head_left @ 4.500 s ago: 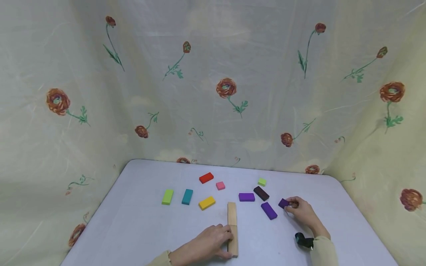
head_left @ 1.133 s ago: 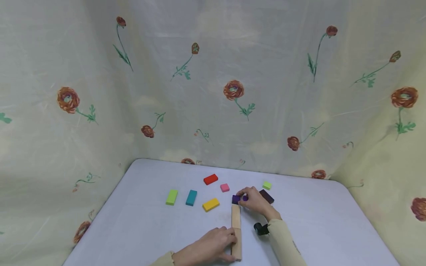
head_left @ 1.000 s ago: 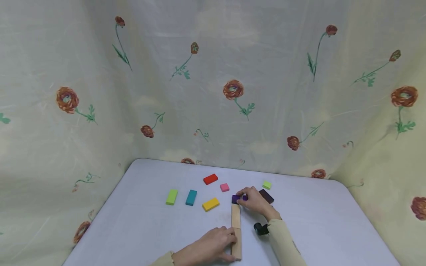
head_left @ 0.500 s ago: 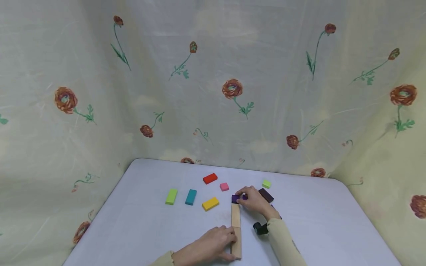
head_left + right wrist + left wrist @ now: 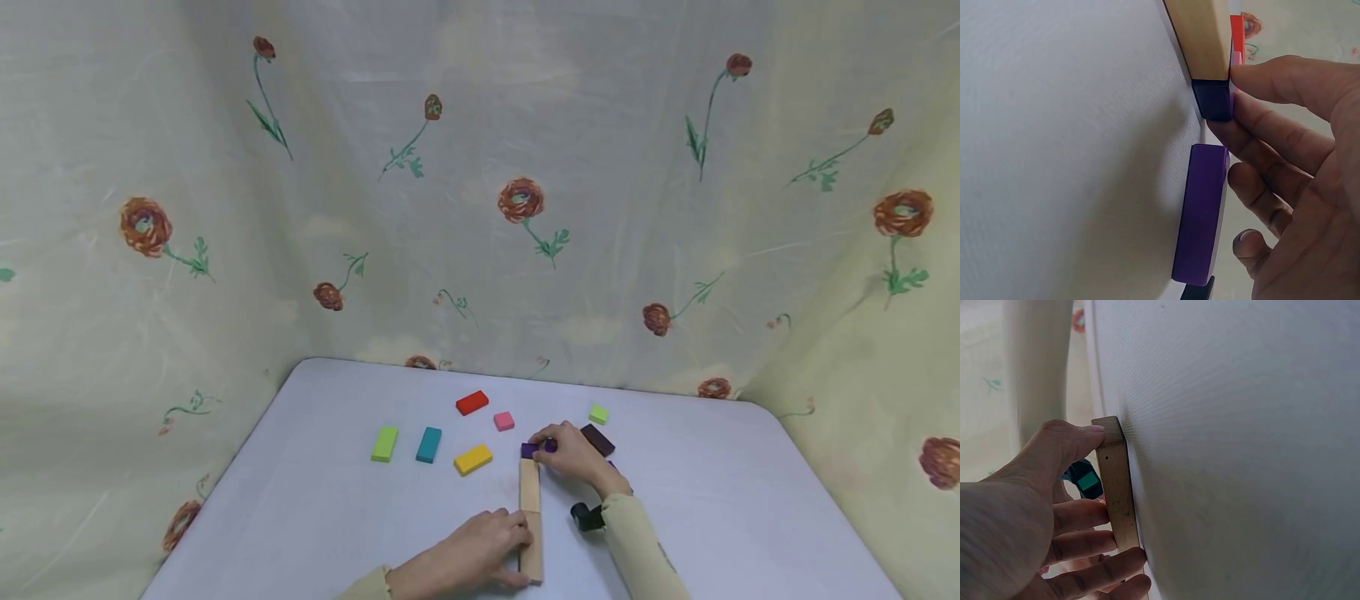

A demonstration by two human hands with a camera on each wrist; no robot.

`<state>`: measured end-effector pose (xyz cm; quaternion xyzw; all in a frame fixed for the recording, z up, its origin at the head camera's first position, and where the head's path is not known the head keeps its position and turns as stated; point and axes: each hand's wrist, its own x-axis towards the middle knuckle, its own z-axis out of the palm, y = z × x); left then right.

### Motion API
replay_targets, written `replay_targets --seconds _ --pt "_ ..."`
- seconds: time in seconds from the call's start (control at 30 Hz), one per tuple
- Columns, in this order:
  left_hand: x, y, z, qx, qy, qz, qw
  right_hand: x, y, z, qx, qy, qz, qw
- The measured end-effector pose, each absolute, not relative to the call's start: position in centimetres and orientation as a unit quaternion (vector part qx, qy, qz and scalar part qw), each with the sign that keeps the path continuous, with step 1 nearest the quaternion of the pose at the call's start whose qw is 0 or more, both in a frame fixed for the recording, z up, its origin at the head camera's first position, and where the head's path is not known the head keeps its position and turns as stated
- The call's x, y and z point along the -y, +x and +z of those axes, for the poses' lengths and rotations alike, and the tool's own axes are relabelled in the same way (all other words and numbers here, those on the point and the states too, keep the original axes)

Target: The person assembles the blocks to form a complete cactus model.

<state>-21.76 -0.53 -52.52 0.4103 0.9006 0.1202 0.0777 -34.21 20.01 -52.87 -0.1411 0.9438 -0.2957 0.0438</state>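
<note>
At the right grip, pinched: small purple block against far wood block; left grip holding near wood block. Three lined up, other coloured blocks around right grip still loose.

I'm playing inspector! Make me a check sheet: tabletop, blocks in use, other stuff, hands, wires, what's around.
Surface: pale tabletop, flat
Job's things: near wooden block, far wooden block and small purple block, in a line
Clutter: red block, pink block, yellow block, teal block, long lime block, small lime block, dark brown block, purple blocks
Hands: left hand holds near wooden block; right hand pinches small purple block
Cables: nothing seen
Surroundings: flowered cloth behind and at the sides
</note>
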Motion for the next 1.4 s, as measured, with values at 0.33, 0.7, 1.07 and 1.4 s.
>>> replay_targets --seconds 0.33,0.7,1.07,1.4 --pt "0.3 -21.8 -52.4 -0.901 0.408 0.119 0.088 -20.2 -34.0 -53.1 -0.946 -0.13 -0.294 0.052" --pt "0.1 -21.6 -52.2 -0.902 0.403 0.122 0.095 -20.9 -33.4 -52.6 -0.936 -0.156 -0.314 0.006" --pt "0.2 -21.6 -52.1 -0.903 0.402 0.124 0.088 -23.6 -31.2 -50.1 -0.932 -0.136 -0.336 -0.028" --pt "0.2 -21.4 -52.1 -0.908 0.39 0.119 0.091 -27.4 -29.8 -48.4 -0.943 -0.116 -0.308 -0.055"
